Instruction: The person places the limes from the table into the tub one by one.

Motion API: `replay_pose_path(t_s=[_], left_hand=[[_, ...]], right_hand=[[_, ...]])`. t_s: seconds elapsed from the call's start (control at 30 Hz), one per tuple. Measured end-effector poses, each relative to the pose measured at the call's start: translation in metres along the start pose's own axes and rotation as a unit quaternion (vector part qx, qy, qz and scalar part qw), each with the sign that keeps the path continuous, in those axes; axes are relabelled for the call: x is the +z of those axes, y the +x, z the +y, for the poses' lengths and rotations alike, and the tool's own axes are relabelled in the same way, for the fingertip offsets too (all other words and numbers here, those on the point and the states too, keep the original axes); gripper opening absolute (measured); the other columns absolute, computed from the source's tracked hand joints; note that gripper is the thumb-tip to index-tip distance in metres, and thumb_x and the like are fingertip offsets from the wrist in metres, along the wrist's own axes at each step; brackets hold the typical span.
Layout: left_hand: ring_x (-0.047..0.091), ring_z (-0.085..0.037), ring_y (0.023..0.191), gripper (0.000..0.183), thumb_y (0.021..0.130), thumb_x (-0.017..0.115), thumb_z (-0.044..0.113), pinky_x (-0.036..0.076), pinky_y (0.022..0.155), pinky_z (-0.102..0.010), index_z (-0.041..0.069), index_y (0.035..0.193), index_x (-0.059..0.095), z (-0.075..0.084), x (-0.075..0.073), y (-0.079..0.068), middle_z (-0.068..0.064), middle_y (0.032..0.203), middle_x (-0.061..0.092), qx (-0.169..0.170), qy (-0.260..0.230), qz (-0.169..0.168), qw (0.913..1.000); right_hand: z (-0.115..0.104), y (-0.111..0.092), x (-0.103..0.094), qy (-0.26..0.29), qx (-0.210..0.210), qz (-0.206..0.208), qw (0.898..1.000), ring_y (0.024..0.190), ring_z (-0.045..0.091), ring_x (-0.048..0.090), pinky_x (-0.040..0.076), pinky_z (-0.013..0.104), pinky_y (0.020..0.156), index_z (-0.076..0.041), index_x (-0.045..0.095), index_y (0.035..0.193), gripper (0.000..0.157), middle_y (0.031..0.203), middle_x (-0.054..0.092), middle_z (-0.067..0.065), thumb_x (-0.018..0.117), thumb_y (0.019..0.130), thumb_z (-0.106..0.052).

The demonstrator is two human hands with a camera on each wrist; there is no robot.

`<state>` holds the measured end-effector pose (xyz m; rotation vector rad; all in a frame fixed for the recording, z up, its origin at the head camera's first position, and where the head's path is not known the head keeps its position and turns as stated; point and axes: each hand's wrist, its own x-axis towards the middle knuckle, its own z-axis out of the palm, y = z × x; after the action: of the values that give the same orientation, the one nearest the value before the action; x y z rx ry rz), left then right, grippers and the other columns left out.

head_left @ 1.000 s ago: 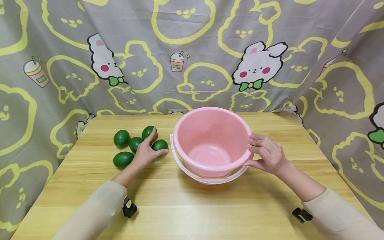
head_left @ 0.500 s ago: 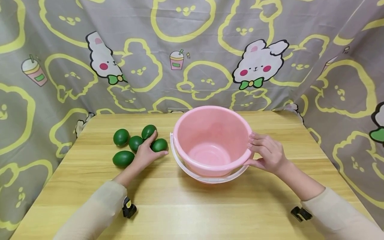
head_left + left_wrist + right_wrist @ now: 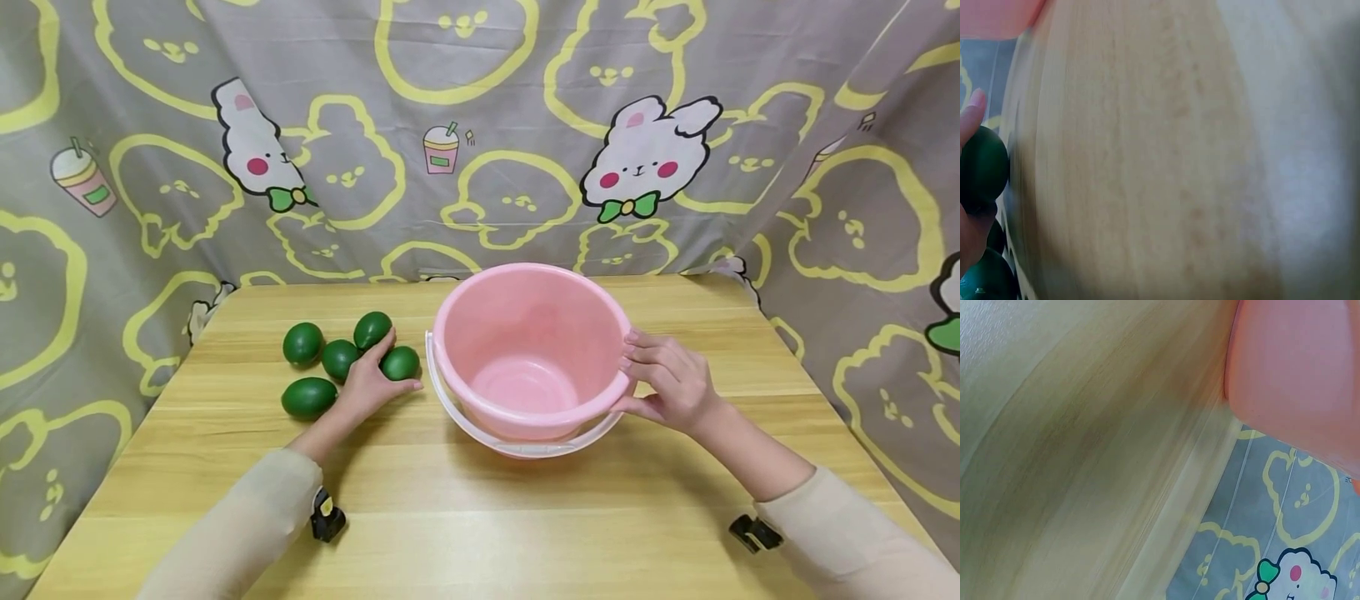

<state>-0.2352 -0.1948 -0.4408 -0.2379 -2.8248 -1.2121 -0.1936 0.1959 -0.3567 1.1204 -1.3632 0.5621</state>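
In the head view my left hand (image 3: 369,386) reaches round the rightmost of several smooth dark green egg-shaped fruits (image 3: 401,363), thumb in front and a finger behind. The left wrist view shows the thumb (image 3: 971,115) against this green fruit (image 3: 984,165). Four fingers and thumb of my right hand (image 3: 671,385) grip the right rim of a pink bucket (image 3: 528,427). The bucket stands tilted in view, its inside bare, with the white handle (image 3: 487,442) hanging down in front. Only the bucket's side (image 3: 1297,369) shows in the right wrist view; the hand is hidden there.
Other green fruits (image 3: 309,398) lie close together left of and behind my left hand. Everything stands on a wooden table (image 3: 480,533). A grey patterned curtain (image 3: 517,100) encloses the back and sides. Each wrist carries a small black device (image 3: 327,517).
The rightmost green fruit and my left hand have shifted very slightly to the right together. My right hand and the bucket stay where they were.
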Motion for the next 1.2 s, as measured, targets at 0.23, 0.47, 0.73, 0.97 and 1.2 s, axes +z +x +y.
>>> replay_pose_path(t_s=[0.23,0.47,0.73,0.97,1.2], left_hand=[[0.04,-0.036,0.131,0.101,0.067,0.086,0.03,0.036,0.105,-0.05,0.004,0.147,0.031,-0.0013,0.0018,0.0011,-0.015,0.147,0.039,-0.003,0.012,-0.002,0.9999],[0.04,-0.037,0.131,0.093,0.068,0.085,0.032,0.036,0.104,-0.052,0.005,0.144,0.039,-0.0041,0.0028,0.0002,-0.016,0.146,0.042,-0.014,0.009,-0.003,0.9999],[0.045,-0.038,0.126,0.086,0.07,0.084,0.029,0.039,0.101,-0.052,0.004,0.141,0.042,-0.0018,0.0032,0.0006,-0.02,0.142,0.044,-0.013,0.01,-0.001,0.9999],[0.048,-0.038,0.123,0.081,0.073,0.082,0.028,0.042,0.099,-0.052,0.003,0.14,0.043,0.0002,0.0046,-0.0008,-0.02,0.141,0.045,-0.012,0.013,0.001,0.9999],[0.052,-0.037,0.119,0.076,0.074,0.081,0.025,0.044,0.095,-0.052,0.003,0.138,0.046,-0.0004,0.0042,-0.0038,-0.02,0.14,0.047,0.002,-0.006,0.021,0.9998]], right_hand=[[-0.0007,-0.0001,0.0001,0.0,0.002,0.001,1.0,0.058,0.034,0.059,0.053,0.027,0.084,0.003,0.059,0.066,0.056,0.064,0.06,0.017,0.059,0.089,-0.048],[-0.0018,-0.0003,-0.0002,-0.003,0.006,0.0,1.0,0.059,0.035,0.059,0.053,0.027,0.084,0.002,0.059,0.066,0.056,0.064,0.06,0.018,0.059,0.089,-0.049],[-0.0021,-0.0001,-0.0004,-0.006,0.007,-0.001,1.0,0.059,0.034,0.059,0.052,0.026,0.085,0.002,0.059,0.066,0.056,0.064,0.06,0.017,0.059,0.088,-0.049],[-0.0026,0.0016,-0.001,-0.007,0.007,-0.004,1.0,0.059,0.034,0.059,0.055,0.029,0.077,0.002,0.059,0.066,0.056,0.064,0.06,0.017,0.059,0.089,-0.049],[-0.0026,0.0021,-0.0008,-0.006,0.005,-0.004,1.0,0.059,0.034,0.059,0.053,0.026,0.084,0.002,0.059,0.066,0.055,0.063,0.06,0.017,0.059,0.089,-0.048]])
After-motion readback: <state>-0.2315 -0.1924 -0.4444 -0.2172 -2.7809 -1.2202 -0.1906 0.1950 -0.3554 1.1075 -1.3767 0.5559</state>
